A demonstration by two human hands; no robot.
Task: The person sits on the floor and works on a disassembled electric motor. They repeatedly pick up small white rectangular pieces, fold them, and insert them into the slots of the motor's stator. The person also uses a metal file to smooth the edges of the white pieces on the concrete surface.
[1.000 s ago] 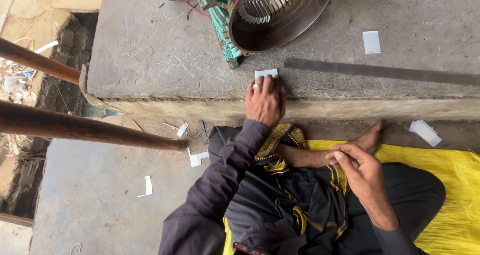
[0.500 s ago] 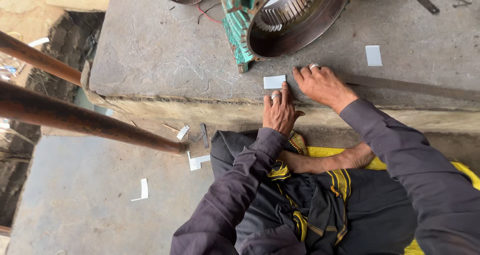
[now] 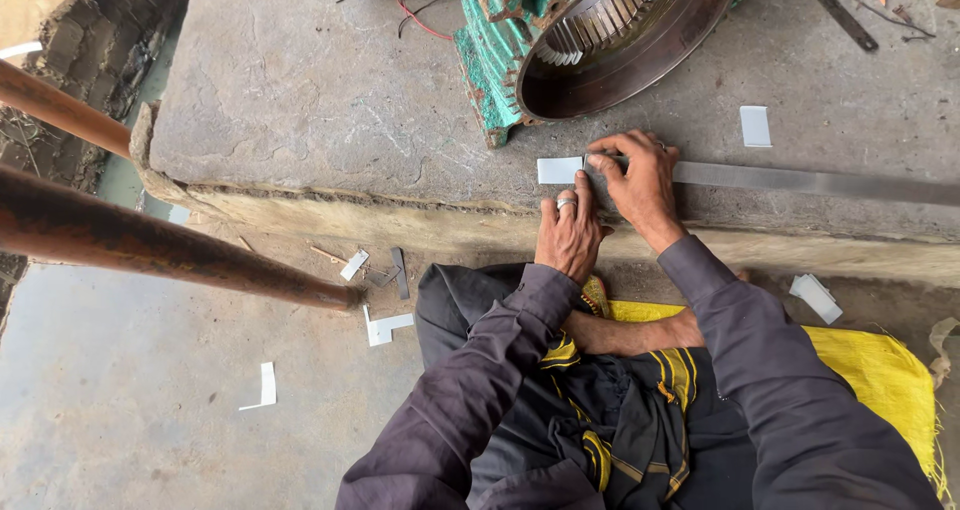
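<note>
- A small white strip (image 3: 559, 170) is laid flat on the stone worktop (image 3: 300, 100), just in front of the green motor housing (image 3: 600, 40).
- Its right end is pinned by the left hand (image 3: 570, 232), fingers stretched out flat, nothing gripped.
- The end of a long steel ruler (image 3: 800, 181) is pressed down by the right hand (image 3: 637, 182), fingertips touching the strip.
</note>
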